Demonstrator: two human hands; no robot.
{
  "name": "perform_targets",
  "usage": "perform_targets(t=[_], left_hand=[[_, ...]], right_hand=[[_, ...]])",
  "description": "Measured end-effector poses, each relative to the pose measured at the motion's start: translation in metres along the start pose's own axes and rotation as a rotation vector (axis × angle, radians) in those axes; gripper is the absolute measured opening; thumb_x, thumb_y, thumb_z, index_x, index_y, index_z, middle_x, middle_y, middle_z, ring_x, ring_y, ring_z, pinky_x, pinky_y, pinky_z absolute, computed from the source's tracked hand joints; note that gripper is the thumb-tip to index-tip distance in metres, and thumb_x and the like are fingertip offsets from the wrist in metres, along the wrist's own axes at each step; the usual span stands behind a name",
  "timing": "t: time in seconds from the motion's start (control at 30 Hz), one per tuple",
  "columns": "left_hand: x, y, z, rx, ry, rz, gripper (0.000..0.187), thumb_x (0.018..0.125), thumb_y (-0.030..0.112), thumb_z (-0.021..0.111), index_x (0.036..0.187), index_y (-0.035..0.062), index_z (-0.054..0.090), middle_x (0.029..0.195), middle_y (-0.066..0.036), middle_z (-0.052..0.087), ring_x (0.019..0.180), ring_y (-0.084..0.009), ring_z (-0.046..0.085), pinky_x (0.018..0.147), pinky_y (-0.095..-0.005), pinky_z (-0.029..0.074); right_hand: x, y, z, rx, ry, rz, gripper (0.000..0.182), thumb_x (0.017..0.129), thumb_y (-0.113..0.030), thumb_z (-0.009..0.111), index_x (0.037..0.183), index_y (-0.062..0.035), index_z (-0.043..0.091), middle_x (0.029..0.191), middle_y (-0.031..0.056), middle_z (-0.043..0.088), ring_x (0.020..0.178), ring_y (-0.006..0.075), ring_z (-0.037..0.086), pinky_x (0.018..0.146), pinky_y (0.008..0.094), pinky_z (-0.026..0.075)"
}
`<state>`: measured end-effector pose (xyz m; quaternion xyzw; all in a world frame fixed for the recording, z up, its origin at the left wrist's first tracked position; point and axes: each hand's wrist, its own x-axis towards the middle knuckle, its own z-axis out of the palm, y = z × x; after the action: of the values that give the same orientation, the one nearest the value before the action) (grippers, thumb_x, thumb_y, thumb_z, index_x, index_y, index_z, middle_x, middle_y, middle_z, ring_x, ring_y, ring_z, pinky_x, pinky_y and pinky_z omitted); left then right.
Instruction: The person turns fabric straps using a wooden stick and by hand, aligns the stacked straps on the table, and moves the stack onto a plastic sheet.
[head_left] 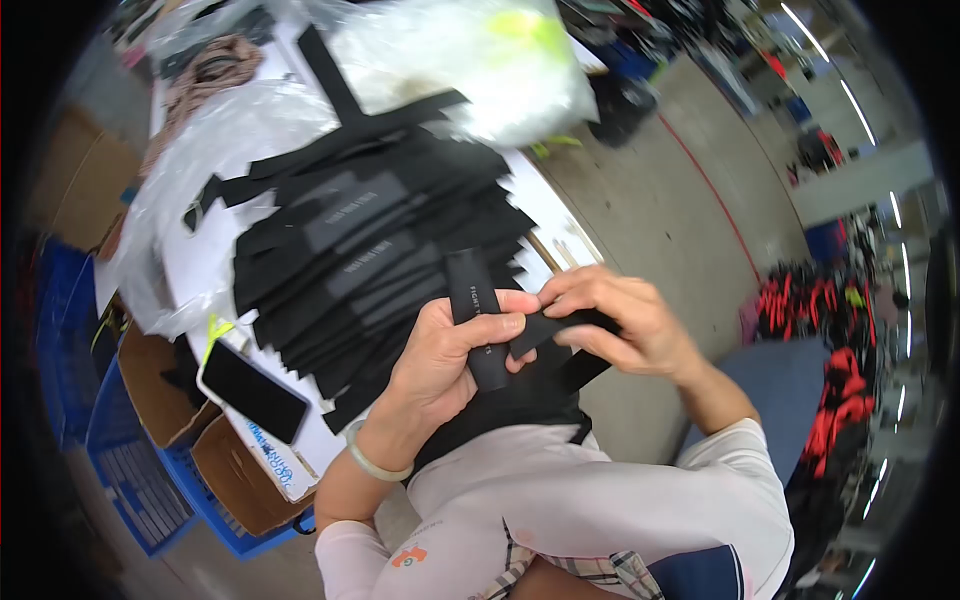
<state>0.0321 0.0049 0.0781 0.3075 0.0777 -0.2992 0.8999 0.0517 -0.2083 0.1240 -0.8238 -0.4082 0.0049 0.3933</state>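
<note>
My left hand is closed on a black fabric strip with pale printed lettering, the thumb pressing across it. Close beside it, my right hand pinches a dark piece of fabric at its fingertips. Whether this piece belongs to the same strip cannot be told. Just beyond my hands, many similar black strips lie in overlapping rows on the white table, some showing grey printed patches. More black fabric lies over my lap.
A phone lies at the table's left edge. Clear plastic bags cover the far side. Below on the left are blue crates and an open cardboard box. A grey-blue surface is at my right.
</note>
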Motion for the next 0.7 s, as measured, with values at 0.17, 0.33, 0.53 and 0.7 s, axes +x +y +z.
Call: perform_targets(t=[0.17, 0.33, 0.53, 0.7], left_hand=[[0.007, -0.057, -0.003, 0.021, 0.007, 0.024, 0.025, 0.086, 0.005, 0.064, 0.107, -0.0084, 0.061, 0.080, -0.011, 0.065, 0.063, -0.0163, 0.062, 0.055, -0.0250, 0.050], [0.005, -0.092, 0.001, 0.214, 0.064, 0.233, 0.014, 0.086, 0.007, 0.064, 0.095, -0.0040, 0.064, 0.076, -0.009, 0.064, 0.063, -0.0145, 0.061, 0.055, -0.0246, 0.048], [0.001, -0.083, -0.004, 0.612, -0.020, 0.384, 0.010, 0.088, 0.007, 0.064, 0.084, -0.0013, 0.065, 0.075, -0.005, 0.064, 0.061, -0.0088, 0.059, 0.055, -0.0212, 0.048], [0.007, -0.079, 0.005, 0.656, -0.144, 0.536, 0.011, 0.091, 0.005, 0.060, 0.084, -0.0029, 0.064, 0.073, -0.005, 0.060, 0.061, -0.0091, 0.057, 0.054, -0.0226, 0.047]], right_hand=[[-0.060, -0.003, 0.031, 0.489, 0.318, 0.675, 0.013, 0.080, -0.002, 0.068, 0.089, 0.0040, 0.063, 0.085, 0.0108, 0.066, 0.079, 0.0224, 0.066, 0.071, 0.0298, 0.052], [-0.076, -0.003, 0.051, 0.112, 0.367, 0.356, 0.011, 0.080, -0.004, 0.070, 0.089, 0.0016, 0.070, 0.093, 0.0110, 0.067, 0.087, 0.0199, 0.065, 0.074, 0.0297, 0.051], [-0.075, -0.001, 0.029, 0.419, 0.174, 0.458, 0.011, 0.074, -0.007, 0.076, 0.082, -0.0009, 0.071, 0.098, 0.0126, 0.067, 0.087, 0.0194, 0.065, 0.075, 0.0271, 0.049], [-0.073, -0.002, 0.031, 0.657, 0.308, 0.488, 0.010, 0.071, -0.003, 0.078, 0.076, 0.0001, 0.069, 0.096, 0.0103, 0.063, 0.082, 0.0146, 0.060, 0.073, 0.0246, 0.046]])
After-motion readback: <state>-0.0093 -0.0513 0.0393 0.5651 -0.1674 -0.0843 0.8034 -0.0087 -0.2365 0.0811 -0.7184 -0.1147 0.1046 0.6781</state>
